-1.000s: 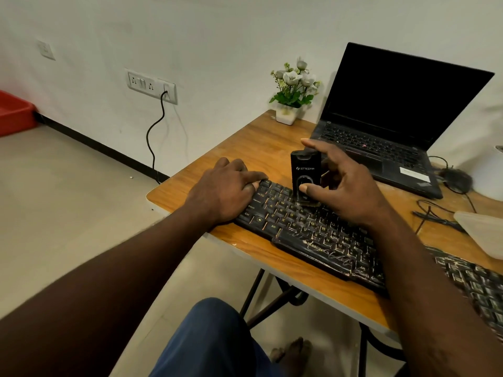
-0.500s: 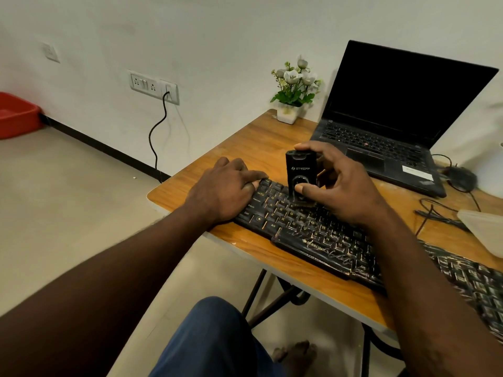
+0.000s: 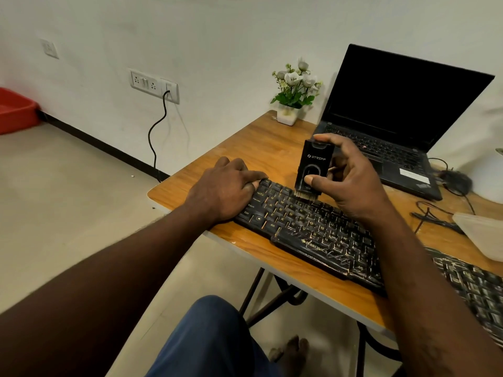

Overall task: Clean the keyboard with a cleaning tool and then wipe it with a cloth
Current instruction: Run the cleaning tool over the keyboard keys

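While right hand (image 3: 351, 186) pinches brush (image 3: 313, 165), seemingly touching keyboard (image 3: 313, 235), left hand (image 3: 220, 190) rests relaxed there

White wall (image 3: 217, 28), black skirting (image 3: 103, 146). Socket panel (image 3: 153, 85), black cord (image 3: 149, 133) plugged in. Beige floor (image 3: 54, 213). Red tub (image 3: 13, 110) far left. Wood-grain surface (image 3: 258, 142), black metal legs (image 3: 254, 287).
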A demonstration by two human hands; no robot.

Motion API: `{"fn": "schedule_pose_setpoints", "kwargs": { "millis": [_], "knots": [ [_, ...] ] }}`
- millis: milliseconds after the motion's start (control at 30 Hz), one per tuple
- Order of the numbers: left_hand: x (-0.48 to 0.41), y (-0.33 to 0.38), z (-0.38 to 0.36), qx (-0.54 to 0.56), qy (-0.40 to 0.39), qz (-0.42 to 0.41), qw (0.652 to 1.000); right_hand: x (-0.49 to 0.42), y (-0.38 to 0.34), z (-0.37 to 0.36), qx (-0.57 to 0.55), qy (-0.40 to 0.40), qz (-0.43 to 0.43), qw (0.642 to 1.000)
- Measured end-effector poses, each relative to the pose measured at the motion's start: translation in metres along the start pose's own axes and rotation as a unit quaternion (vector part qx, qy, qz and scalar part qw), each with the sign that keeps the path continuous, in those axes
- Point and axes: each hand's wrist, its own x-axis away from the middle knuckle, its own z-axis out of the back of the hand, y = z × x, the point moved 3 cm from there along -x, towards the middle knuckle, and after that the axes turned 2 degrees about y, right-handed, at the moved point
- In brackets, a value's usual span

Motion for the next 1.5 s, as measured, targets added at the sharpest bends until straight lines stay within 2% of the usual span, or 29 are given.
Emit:
{"fn": "schedule_pose_setpoints", "kwargs": {
  "millis": [167,333,467,600,733,833,900,1000,1133,1267,1433,1500],
  "knots": [
    [0.000,0.000,0.000,0.002,0.006,-0.006,1.000,0.001,-0.001,-0.002,0.078,-0.012,0.009,0.997],
    [-0.001,0.000,-0.001,-0.003,0.000,0.000,1.000,0.005,-0.007,-0.009,0.091,-0.062,0.029,0.993],
    [-0.001,-0.001,0.000,-0.003,-0.002,-0.001,1.000,0.001,-0.009,-0.012,0.165,-0.023,0.047,0.985],
    [0.000,0.000,0.000,-0.004,-0.003,0.001,1.000,0.004,-0.012,-0.012,0.144,-0.054,0.056,0.986],
    [0.000,0.000,0.001,-0.004,-0.005,0.002,1.000,0.002,-0.010,-0.011,0.162,-0.032,0.056,0.985],
    [0.000,0.001,0.001,-0.007,-0.004,0.001,1.000,0.004,-0.011,-0.012,0.122,-0.064,0.059,0.989],
    [0.000,0.001,0.001,-0.007,-0.003,0.002,1.000,0.002,-0.010,-0.010,0.104,-0.047,0.049,0.992],
    [0.000,0.001,0.001,-0.007,-0.003,0.002,1.000,-0.003,-0.009,-0.015,0.136,0.002,0.053,0.989],
    [0.000,0.001,0.001,-0.008,-0.003,0.004,1.000,0.000,-0.013,-0.025,0.144,-0.043,0.084,0.985],
    [0.000,0.001,0.001,-0.004,-0.004,0.006,1.000,-0.005,-0.012,-0.024,0.177,-0.013,0.076,0.981],
    [0.000,0.001,0.001,-0.009,-0.003,0.009,1.000,-0.003,-0.013,-0.028,0.159,-0.049,0.080,0.983],
    [0.000,0.001,0.001,-0.005,-0.003,0.010,1.000,-0.006,-0.013,-0.027,0.182,-0.021,0.075,0.980]
  ]
}}
